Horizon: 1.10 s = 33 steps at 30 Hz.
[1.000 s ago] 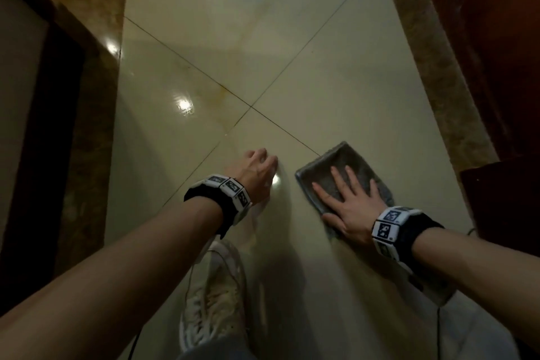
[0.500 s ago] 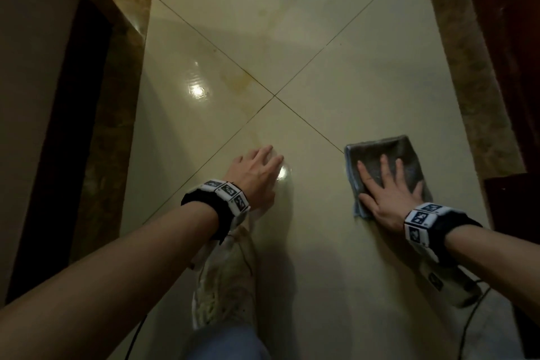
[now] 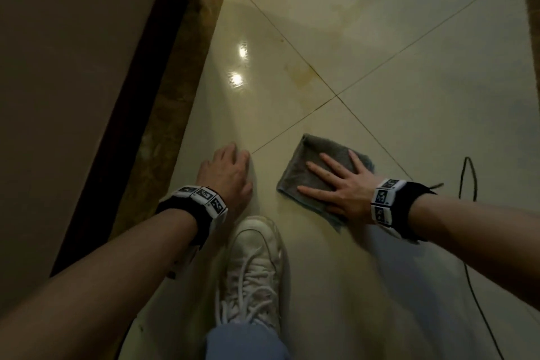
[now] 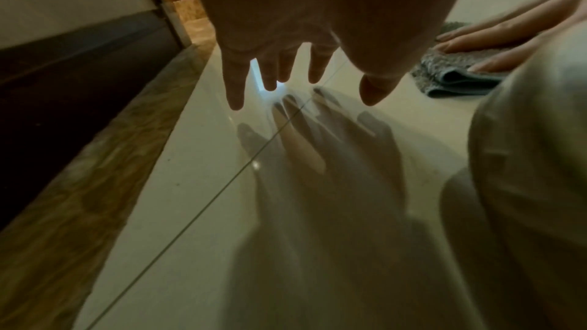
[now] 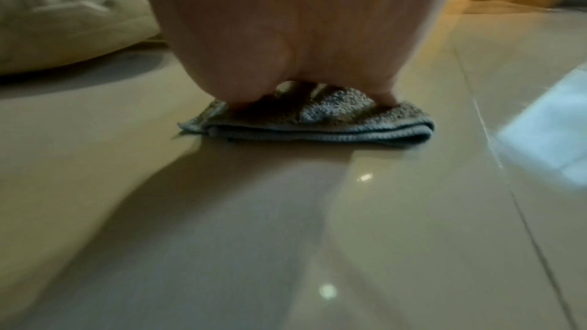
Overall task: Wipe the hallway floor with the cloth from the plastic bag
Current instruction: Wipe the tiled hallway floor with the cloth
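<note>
A folded grey cloth lies flat on the glossy cream tile floor. My right hand lies on top of it with straight, spread fingers pressing it down; the right wrist view shows the palm over the cloth. My left hand rests on the bare tile to the cloth's left, fingers extended and touching the floor, as the left wrist view shows the left hand with the cloth to its right. No plastic bag is in view.
A white sneaker and blue trouser leg sit just behind my hands. A dark wooden skirting and wall run along the left with a brown marble border. A thin black cable lies on the floor at the right.
The right hand has slid the cloth back toward me and leftward across the tile, turning it. The left hand stays planted on the floor. The head view has dropped toward my foot.
</note>
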{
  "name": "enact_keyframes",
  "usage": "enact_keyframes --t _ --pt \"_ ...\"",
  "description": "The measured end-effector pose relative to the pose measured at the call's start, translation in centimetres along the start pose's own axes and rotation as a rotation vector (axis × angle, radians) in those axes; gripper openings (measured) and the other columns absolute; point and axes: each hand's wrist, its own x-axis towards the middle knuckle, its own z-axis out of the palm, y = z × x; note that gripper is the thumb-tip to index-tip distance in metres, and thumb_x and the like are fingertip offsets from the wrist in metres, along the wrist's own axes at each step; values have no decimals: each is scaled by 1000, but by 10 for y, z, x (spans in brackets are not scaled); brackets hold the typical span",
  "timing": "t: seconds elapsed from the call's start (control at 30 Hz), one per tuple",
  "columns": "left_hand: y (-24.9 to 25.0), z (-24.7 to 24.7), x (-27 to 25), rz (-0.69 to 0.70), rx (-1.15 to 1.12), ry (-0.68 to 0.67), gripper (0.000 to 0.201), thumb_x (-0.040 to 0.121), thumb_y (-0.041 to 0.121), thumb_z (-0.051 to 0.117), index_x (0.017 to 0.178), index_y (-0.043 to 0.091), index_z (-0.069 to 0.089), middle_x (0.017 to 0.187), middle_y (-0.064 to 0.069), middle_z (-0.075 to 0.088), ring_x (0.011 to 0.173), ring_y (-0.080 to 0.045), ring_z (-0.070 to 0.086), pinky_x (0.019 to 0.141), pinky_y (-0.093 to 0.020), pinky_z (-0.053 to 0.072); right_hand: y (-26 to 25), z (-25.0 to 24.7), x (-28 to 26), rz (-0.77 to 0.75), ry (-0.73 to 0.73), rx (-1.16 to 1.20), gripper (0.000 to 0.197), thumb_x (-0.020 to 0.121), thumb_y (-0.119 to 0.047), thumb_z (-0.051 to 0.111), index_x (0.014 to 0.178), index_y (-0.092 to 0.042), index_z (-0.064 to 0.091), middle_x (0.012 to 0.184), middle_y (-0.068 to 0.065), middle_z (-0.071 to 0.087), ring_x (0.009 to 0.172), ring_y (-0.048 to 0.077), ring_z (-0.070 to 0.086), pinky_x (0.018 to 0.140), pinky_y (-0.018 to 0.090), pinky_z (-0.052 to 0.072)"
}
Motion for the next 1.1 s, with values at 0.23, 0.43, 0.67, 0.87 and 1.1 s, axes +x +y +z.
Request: enact_keyframes --t 0.23,0.43,0.67,0.87,1.1 --pt "5 1 3 10 -68 36 51 89 42 51 133 21 37 146 -11 35 130 -31 39 102 -49 41 41 -14 20 340 131 342 63 96 -65 21 142 -59 -21 159 -5 -29 148 29 -22 113 71 0" --pt "-1 0 1 36 -78 48 59 92 43 49 143 22 30 154 -11 27 137 -30 32 109 -47 36 3 -12 27 274 134 236 66 93 -68 12 142 -51 -29 157 5 -34 144 38 -27 108 74 -8" --pt "-20 1 1 11 -63 62 58 94 45 49 144 21 34 153 -11 32 133 -31 39 106 -46 37 -54 28 2 -283 231 -147 74 88 -71 34 154 -42 18 162 12 19 145 44 19 103 79 16" --pt "-28 4 -7 106 -12 51 54 94 45 47 142 20 36 146 -11 40 127 -30 45 104 -45 38 9 20 7 -64 249 42 67 90 -75 13 151 -51 -2 165 3 3 149 37 -1 108 74 12" --pt "-44 4 -10 111 -63 34 45 92 44 49 129 18 47 133 -11 49 114 -32 51 97 -46 43 6 5 14 167 155 118 79 75 -85 -4 139 -50 -35 156 5 -36 141 35 -34 109 73 -6"
